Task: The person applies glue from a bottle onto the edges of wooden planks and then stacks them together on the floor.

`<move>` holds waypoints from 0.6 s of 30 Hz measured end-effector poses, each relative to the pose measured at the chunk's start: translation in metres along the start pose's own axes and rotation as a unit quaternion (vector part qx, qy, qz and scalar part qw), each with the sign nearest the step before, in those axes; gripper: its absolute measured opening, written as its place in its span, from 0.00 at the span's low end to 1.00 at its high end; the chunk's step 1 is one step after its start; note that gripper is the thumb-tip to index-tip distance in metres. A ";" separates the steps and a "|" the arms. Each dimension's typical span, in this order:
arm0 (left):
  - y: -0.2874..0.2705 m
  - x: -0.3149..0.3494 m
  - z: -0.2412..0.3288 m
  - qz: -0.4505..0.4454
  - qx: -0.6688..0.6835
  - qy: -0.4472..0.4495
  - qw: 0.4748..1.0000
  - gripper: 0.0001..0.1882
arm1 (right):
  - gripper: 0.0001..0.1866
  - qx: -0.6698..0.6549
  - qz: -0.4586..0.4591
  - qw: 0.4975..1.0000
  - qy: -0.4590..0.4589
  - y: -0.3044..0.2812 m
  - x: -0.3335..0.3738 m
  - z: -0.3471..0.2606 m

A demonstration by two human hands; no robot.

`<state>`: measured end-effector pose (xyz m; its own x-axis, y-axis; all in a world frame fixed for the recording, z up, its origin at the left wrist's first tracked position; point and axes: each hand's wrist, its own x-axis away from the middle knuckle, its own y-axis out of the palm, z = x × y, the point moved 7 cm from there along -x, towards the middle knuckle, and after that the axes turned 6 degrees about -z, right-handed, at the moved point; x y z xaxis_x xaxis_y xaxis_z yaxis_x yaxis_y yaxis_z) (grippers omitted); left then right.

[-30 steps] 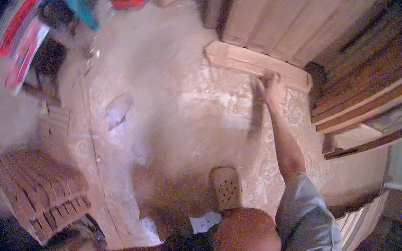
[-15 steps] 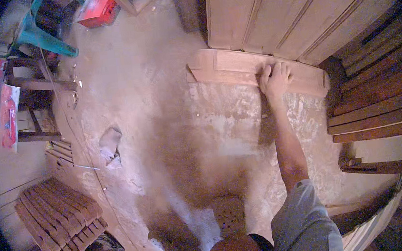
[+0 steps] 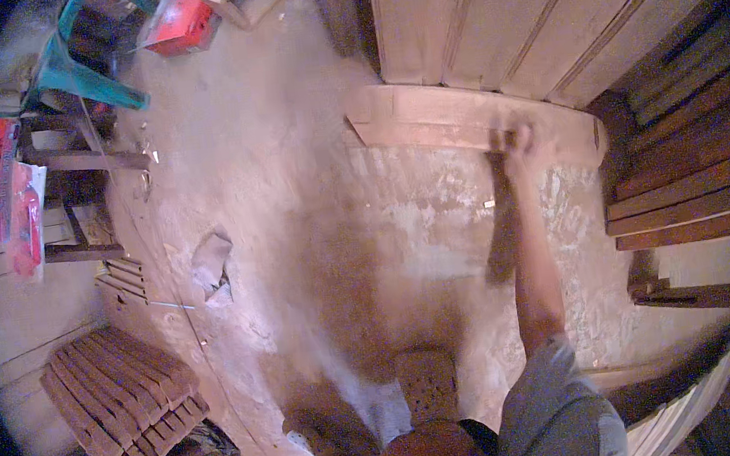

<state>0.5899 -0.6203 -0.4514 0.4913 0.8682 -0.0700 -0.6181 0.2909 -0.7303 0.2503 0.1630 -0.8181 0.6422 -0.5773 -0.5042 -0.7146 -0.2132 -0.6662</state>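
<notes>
Board [image 3: 420, 115], long and pale, sits low in front of me, along the foot of the grooved panels [image 3: 511, 12]; whether it lies flat on the floor [image 3: 308, 198] or tilts against them, I cannot tell. My right grip [image 3: 518, 145] is at its near side, right of the middle, fingers bent. Blur covers it, so I cannot tell whether it has closed on the wood or only rests there. My left grip is out of view.

A pull from here could, I judge, swing the board, since my one hand sits off its centre and the long left part has no hand to steady it. Its right end comes near the dark planks [image 3: 690, 185], so a twist might knock them. Should the far edge be caught under the panels, a tug could shift those too; I cannot see what holds them up. The floor looks dusty and patchy, with a white scrap [image 3: 489, 204] near my forearm, and dust might let the board slide or my clog [image 3: 426, 386] slip.

As for containers, a red box [image 3: 183, 24] sits at the top left, its contents hidden from me. Further left is a red and white packet [image 3: 26, 223]; what it holds, if anything, I cannot make out.
</notes>
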 end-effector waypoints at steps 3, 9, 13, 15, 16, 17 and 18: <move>0.019 0.022 0.017 0.055 0.091 -0.008 0.994 0.26 | 0.21 0.077 -0.033 0.994 0.067 0.007 -0.024 0.034; 0.006 0.001 -0.007 0.059 0.138 -0.010 0.989 0.23 | 0.24 0.135 0.065 0.979 0.137 -0.007 -0.036 0.052; -0.029 -0.024 -0.061 -0.039 0.334 0.000 0.942 0.20 | 0.21 0.008 0.007 0.995 0.104 -0.015 -0.019 0.043; -0.040 0.002 -0.086 -0.007 0.319 -0.001 0.948 0.17 | 0.17 0.017 -0.081 0.993 0.089 -0.036 0.016 -0.009; -0.036 0.020 -0.080 0.008 0.300 0.010 0.954 0.17 | 0.16 0.042 -0.129 0.987 0.081 -0.046 0.037 -0.033; -0.032 0.036 -0.074 0.026 0.278 0.017 0.960 0.19 | 0.15 -0.063 -0.164 0.984 -0.010 -0.041 0.063 -0.038; -0.028 0.036 -0.073 0.025 0.254 0.019 0.967 0.18 | 0.16 -0.113 -0.213 0.970 0.017 -0.050 0.089 -0.044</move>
<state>0.6696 -0.6263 -0.4829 0.4695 0.8735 -0.1289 -0.8584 0.4173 -0.2983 0.3315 0.0878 -0.8053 0.8859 -0.4236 -0.1889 -0.4315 -0.6034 -0.6706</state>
